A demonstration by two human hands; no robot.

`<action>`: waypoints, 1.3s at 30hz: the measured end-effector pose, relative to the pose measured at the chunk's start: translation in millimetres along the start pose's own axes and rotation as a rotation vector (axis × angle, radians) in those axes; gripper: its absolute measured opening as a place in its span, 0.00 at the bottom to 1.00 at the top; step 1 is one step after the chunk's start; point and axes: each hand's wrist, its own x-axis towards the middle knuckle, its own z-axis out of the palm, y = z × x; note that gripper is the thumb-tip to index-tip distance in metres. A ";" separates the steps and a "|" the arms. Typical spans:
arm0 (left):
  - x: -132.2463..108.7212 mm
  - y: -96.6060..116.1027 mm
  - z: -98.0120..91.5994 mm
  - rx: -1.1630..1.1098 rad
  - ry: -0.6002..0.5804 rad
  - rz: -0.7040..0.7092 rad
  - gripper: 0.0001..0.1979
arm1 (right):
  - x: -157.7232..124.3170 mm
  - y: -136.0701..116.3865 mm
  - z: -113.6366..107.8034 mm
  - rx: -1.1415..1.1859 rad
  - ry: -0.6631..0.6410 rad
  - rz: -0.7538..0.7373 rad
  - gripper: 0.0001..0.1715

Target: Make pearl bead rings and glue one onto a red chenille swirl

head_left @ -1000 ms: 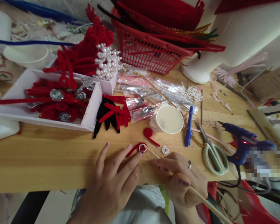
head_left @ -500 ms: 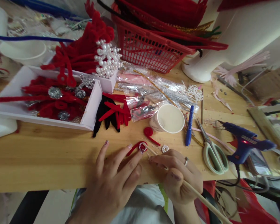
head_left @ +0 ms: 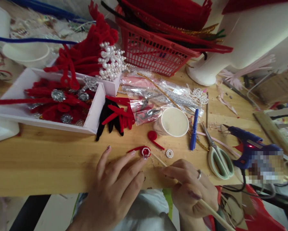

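Note:
My left hand [head_left: 119, 183] lies with its fingers spread at the table's front edge, a fingertip touching the ring of white pearl beads [head_left: 146, 152]. That ring sits on the coiled end of a red fuzzy strip [head_left: 134, 149]. In my right hand [head_left: 192, 189] is a thin wooden stick [head_left: 216, 215], gripped like a pen. The stick's narrow tip points at the bead ring, slightly apart from it. Between the hands lies a second pearl ring [head_left: 169, 153]. Just beyond is another curled red strip [head_left: 155, 140].
A white paper cup [head_left: 174, 122], a blue marker [head_left: 194, 130], scissors [head_left: 219, 157] and a blue glue gun [head_left: 249, 144] stand around the work spot. White boxes [head_left: 93, 120] of red pieces are at left. A red basket [head_left: 155, 51] and a white stand [head_left: 201, 70] are behind.
My right hand has moved right and drawn the stick's tip back from the bead ring. The left hand has barely shifted, and the ring stays under its fingertip.

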 end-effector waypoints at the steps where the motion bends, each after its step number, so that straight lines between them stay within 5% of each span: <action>1: 0.5 -0.1 -0.6 -0.002 -0.007 -0.011 0.09 | -0.6 0.8 0.0 0.004 -0.006 -0.005 0.29; 28: 6.4 3.8 1.7 0.122 -0.109 -0.063 0.11 | -10.7 5.0 0.0 0.066 -0.006 0.076 0.24; 35: 8.1 0.1 -3.7 -0.026 -0.078 -0.107 0.10 | -13.3 4.8 2.1 0.092 0.084 0.014 0.25; 39: 6.8 -3.8 -12.4 -0.165 -0.062 -0.103 0.12 | -8.5 2.9 0.4 0.120 0.032 0.057 0.24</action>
